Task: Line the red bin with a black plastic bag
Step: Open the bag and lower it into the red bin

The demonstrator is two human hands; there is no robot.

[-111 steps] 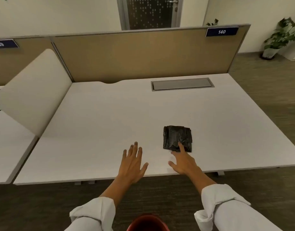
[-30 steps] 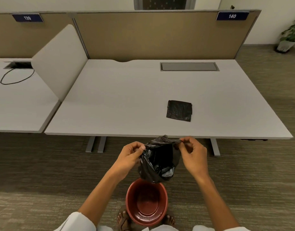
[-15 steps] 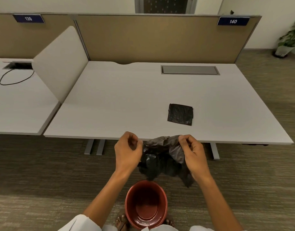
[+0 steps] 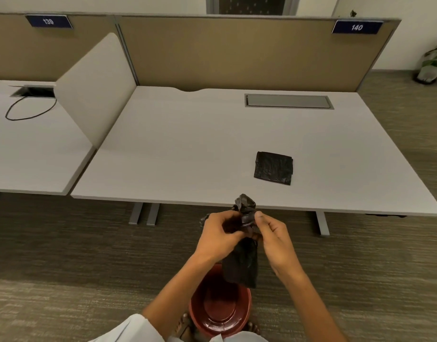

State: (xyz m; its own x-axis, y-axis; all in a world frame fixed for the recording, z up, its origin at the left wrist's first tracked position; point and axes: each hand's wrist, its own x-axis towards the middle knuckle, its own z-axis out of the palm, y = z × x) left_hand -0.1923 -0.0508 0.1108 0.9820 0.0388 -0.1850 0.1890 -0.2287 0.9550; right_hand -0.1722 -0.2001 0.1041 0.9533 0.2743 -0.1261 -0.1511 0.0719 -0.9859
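A round red bin stands on the carpet between my feet, at the bottom centre. Above it hangs a black plastic bag, bunched and narrow. My left hand and my right hand both pinch its crumpled top, close together, just in front of the desk edge. The bag's lower end dangles over the bin's far rim. A small tuft of bag sticks up above my fingers. A second black bag, folded flat into a square, lies on the desk.
The white desk stretches in front, with a grey cable hatch at the back and a tan partition behind. A white side divider separates the neighbouring desk on the left, which has a black cable loop. Desk legs stand beside my hands.
My hands have drawn closer together and gathered the bag's top. The bag, open and puffed a second ago, now hangs as a narrow bunch over the bin.
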